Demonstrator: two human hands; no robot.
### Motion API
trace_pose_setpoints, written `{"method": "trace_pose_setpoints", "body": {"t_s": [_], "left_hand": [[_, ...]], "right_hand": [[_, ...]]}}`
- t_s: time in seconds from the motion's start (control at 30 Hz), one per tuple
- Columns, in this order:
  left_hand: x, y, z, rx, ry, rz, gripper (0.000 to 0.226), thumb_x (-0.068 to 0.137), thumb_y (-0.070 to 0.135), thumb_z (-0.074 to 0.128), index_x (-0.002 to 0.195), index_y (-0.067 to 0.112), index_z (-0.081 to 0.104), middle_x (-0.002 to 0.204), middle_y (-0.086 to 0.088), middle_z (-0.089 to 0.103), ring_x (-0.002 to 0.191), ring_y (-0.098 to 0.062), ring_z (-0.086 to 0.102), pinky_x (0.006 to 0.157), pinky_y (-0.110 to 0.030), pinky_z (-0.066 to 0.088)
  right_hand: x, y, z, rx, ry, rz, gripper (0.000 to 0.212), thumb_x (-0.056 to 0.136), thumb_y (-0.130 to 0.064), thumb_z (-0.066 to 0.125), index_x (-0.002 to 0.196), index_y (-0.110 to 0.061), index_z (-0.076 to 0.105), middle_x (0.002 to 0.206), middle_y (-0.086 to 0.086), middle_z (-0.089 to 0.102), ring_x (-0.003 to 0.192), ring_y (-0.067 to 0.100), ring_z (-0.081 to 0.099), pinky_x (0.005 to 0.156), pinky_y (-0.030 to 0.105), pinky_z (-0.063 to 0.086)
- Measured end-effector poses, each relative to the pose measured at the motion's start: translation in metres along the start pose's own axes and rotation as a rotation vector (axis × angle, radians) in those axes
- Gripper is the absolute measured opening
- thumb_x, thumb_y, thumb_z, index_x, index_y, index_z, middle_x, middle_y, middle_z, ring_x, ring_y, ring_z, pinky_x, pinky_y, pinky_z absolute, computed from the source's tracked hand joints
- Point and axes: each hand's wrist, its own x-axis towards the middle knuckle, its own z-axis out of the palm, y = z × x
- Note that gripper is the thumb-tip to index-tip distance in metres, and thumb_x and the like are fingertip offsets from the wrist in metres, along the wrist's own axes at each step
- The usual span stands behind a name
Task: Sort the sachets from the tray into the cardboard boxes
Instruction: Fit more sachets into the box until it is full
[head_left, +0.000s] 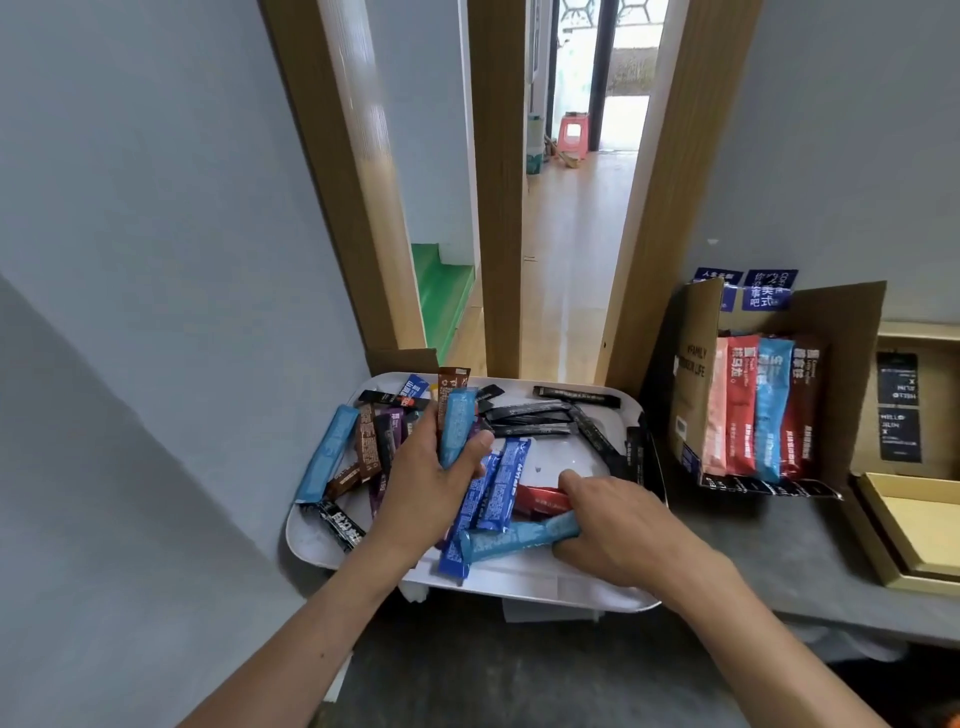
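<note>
- On the white tray (519, 582), the left hand (431, 488) is gripping an upright light-blue sachet (457, 426), its fingers curling round the lower end, while a brown sachet (451, 382) is sticking up just behind it.
- The right hand (618, 525) is holding a flat light-blue sachet (519, 540) by one end near the tray's front edge, its fingers curling round it.
- Dark-blue sachets (506, 483) are lying between the two hands, and a red sachet (540, 500) is lying just beside the right thumb.
- Black sachets (535, 415) are lying scattered across the far side, crowding the tray.
- Right of the tray, an open cardboard box (696, 364) is standing on the grey tabletop (779, 551), holding pink, red, blue and dark-red packs (758, 410) upright.
- A gold box (914, 535) is sitting further right.
- Behind the tray, a wooden door frame (498, 208) is opening onto a corridor where a pink stool (573, 136) is standing.
</note>
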Motion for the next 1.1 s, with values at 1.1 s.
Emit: {"method": "trace_pose_setpoints", "body": {"t_s": [1.1], "left_hand": [[0.013,0.046,0.037,0.978,-0.205,-0.266,0.063,0.073,0.042,0.082,0.12,0.019,0.046,0.104,0.0,0.062,0.092,-0.022,0.059,0.074,-0.034,0.047]], "right_hand": [[-0.027,0.035,-0.036,1.217,-0.141,0.368,0.029,0.081,-0.001,0.056,0.106,-0.014,0.063,0.081,0.012,0.07,0.062,0.026,0.071,0.061,0.037,0.055]]}}
